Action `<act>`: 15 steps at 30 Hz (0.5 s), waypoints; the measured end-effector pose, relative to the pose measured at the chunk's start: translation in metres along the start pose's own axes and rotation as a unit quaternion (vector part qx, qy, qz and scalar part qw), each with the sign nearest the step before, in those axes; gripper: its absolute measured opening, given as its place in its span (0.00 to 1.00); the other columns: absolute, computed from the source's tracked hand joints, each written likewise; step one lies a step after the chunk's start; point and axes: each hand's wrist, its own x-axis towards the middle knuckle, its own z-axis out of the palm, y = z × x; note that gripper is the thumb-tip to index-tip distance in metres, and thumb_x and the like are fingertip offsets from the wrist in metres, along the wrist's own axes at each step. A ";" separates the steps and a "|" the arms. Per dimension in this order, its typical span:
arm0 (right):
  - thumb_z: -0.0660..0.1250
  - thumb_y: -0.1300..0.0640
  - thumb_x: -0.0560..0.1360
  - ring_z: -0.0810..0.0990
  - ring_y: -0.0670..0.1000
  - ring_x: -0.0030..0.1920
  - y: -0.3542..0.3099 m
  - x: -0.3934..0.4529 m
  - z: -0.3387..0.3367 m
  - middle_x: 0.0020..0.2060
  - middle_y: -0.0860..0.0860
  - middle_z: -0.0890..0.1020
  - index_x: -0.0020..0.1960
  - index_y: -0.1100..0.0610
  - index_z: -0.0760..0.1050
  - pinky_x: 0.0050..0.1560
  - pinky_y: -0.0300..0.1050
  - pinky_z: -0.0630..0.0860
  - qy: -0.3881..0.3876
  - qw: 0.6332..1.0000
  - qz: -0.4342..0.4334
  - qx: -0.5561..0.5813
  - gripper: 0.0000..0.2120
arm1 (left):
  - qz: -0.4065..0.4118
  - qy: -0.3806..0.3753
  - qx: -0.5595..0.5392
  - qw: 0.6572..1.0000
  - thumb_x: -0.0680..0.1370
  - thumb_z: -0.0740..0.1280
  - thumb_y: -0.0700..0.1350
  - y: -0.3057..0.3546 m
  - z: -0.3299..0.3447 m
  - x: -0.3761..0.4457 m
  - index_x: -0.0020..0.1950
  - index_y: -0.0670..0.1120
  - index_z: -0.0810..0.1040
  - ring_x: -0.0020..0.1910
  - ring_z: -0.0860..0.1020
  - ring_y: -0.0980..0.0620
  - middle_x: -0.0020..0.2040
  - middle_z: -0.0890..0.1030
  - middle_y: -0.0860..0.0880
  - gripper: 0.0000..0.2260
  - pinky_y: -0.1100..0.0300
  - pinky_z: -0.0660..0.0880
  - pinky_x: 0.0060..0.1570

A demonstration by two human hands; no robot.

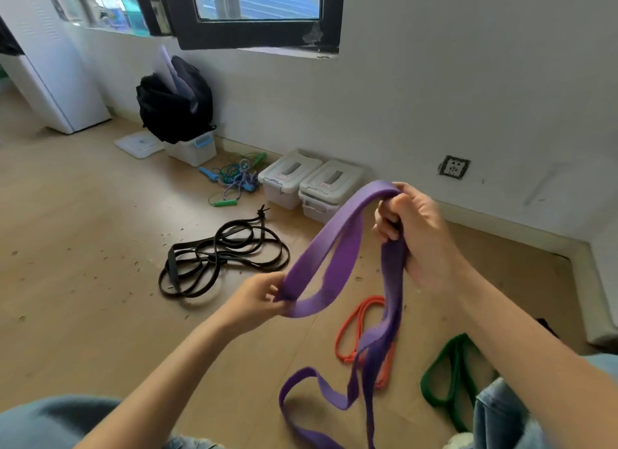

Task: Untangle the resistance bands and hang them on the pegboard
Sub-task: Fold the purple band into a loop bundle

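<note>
A wide purple resistance band (pixel 337 248) stretches between my two hands above the wooden floor. My right hand (pixel 414 234) grips its upper fold, held higher. My left hand (pixel 257 298) pinches a lower fold of the same band. The rest of the purple band hangs down and loops onto the floor. An orange band (pixel 347 328) lies on the floor behind the hanging part. A green band (pixel 448 378) lies by my right knee. A tangle of black bands (pixel 220 258) lies on the floor to the left. No pegboard is in view.
Two white lidded storage boxes (pixel 311 184) stand against the wall. Skipping ropes (pixel 234 181) lie beside them. A black backpack (pixel 174 101) sits on a white bin (pixel 194 147). A white cabinet (pixel 50 81) stands at far left. My knees in jeans frame the bottom edge.
</note>
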 end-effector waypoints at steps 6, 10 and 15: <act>0.54 0.67 0.77 0.62 0.43 0.22 0.018 0.004 -0.007 0.21 0.43 0.67 0.36 0.56 0.67 0.25 0.36 0.62 0.101 0.994 0.034 0.021 0.13 | -0.220 0.108 -0.251 0.936 0.80 0.60 0.46 -0.004 -0.008 0.000 0.53 0.47 0.70 0.42 0.78 0.48 0.48 0.73 0.45 0.05 0.57 0.79 0.35; 0.56 0.64 0.77 0.62 0.43 0.22 0.024 0.005 -0.017 0.22 0.44 0.66 0.35 0.55 0.66 0.27 0.39 0.62 0.155 0.983 0.078 -0.059 0.12 | -0.228 0.165 -0.522 0.805 0.77 0.64 0.43 0.018 -0.029 0.003 0.52 0.38 0.72 0.39 0.83 0.45 0.47 0.80 0.38 0.09 0.57 0.81 0.32; 0.54 0.62 0.79 0.61 0.44 0.20 0.034 0.004 -0.026 0.27 0.49 0.63 0.36 0.57 0.68 0.25 0.40 0.62 0.202 0.968 0.141 -0.052 0.13 | -0.107 0.001 -0.666 0.738 0.59 0.79 0.45 0.050 -0.055 -0.007 0.44 0.36 0.81 0.31 0.83 0.52 0.42 0.84 0.40 0.19 0.64 0.78 0.27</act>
